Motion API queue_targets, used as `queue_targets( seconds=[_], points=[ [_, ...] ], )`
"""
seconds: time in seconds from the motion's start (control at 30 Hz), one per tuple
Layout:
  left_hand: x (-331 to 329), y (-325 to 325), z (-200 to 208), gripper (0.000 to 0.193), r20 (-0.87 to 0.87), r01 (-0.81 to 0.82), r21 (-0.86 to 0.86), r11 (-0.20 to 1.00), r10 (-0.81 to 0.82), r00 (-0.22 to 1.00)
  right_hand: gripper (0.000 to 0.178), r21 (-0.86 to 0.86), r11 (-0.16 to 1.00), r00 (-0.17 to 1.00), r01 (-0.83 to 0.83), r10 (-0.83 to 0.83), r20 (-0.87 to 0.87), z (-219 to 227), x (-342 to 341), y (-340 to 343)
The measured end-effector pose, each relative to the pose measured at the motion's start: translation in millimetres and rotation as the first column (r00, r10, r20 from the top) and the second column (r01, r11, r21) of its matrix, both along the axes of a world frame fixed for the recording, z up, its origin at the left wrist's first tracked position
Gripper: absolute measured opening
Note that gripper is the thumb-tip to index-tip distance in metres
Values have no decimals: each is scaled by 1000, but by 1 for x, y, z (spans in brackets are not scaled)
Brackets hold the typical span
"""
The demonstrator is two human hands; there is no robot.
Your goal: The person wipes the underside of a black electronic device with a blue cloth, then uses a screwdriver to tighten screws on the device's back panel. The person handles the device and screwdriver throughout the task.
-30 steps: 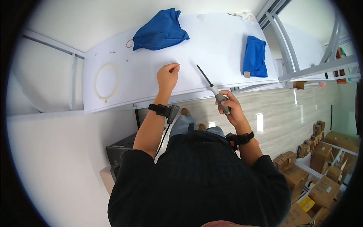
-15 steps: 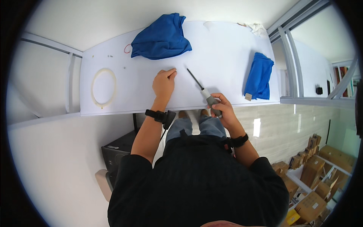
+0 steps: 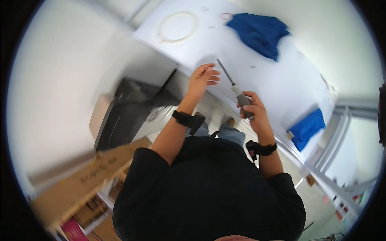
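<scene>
My right hand (image 3: 257, 114) is wrapped round the grey handle of a screwdriver (image 3: 242, 99), whose dark shaft points up and to the left. To its left is my left hand (image 3: 201, 81), raised near the table's front edge. Its thumb and forefinger are pressed together close to the screwdriver's tip, while the other fingers are spread. Whatever may sit in that pinch is too small to make out. Both wrists wear black straps. Beyond the hands, a small dark piece (image 3: 252, 66) lies on the white table (image 3: 277, 92).
A crumpled blue cloth (image 3: 261, 34) lies at the back, a red loop (image 3: 226, 16) beside it. A folded blue cloth (image 3: 307, 128) is at the right end. A cream ring (image 3: 178, 27) lies far left. Left of me stand a black cabinet (image 3: 124, 106) and cardboard boxes (image 3: 94, 172).
My view has swung left, so the table now slants and the cabinet and left-hand boxes show more. My left hand's outer fingers have spread. The screwdriver stays in my right hand.
</scene>
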State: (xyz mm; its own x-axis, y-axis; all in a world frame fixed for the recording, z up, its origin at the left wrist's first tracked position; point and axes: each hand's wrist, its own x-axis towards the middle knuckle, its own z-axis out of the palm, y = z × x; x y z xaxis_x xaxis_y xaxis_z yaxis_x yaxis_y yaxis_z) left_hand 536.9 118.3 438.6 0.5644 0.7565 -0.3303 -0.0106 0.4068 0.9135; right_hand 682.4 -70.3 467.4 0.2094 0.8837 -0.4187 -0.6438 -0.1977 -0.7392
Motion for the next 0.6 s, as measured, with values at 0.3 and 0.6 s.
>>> queue_targets(
  seconds=[0.3,0.6],
  points=[
    [-192,13,5,35,233,-284,-188,940,324,917,46,43,894,894,-447,447,-6,-3,-152,83],
    [-315,22,11,36,314,-279,-213,936,336,888,44,99,917,919,-387,392,-36,4,-277,91]
  ],
)
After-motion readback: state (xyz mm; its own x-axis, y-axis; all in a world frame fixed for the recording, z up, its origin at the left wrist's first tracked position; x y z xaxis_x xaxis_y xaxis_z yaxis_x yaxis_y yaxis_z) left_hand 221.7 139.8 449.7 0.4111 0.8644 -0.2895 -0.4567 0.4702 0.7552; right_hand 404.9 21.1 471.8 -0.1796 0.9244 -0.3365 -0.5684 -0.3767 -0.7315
